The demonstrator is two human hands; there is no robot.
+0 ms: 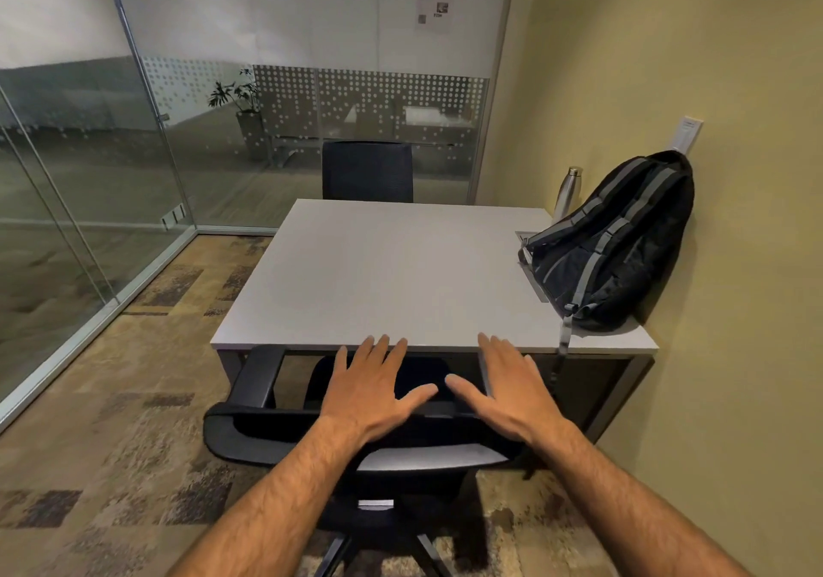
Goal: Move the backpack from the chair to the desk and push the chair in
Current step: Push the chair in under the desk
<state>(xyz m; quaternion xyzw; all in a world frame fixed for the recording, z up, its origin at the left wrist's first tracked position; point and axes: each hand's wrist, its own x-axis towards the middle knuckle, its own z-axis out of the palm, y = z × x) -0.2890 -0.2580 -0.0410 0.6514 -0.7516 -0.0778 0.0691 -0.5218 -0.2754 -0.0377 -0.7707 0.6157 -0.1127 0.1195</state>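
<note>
A black backpack (619, 247) with grey stripes lies on the right side of the grey desk (378, 273), leaning against the yellow wall, one strap hanging over the front edge. The black office chair (267, 434) stands at the desk's near edge, its seat partly under the top and its backrest towards me. My left hand (372, 387) and my right hand (507, 387) hover flat with fingers spread just above the top of the backrest, holding nothing. Whether the palms touch the backrest I cannot tell.
A steel bottle (568, 191) stands behind the backpack by the wall. A second black chair (367, 171) faces me at the desk's far side. Glass walls (89, 175) close the room at left and back. Patterned carpet (111, 398) lies to the left.
</note>
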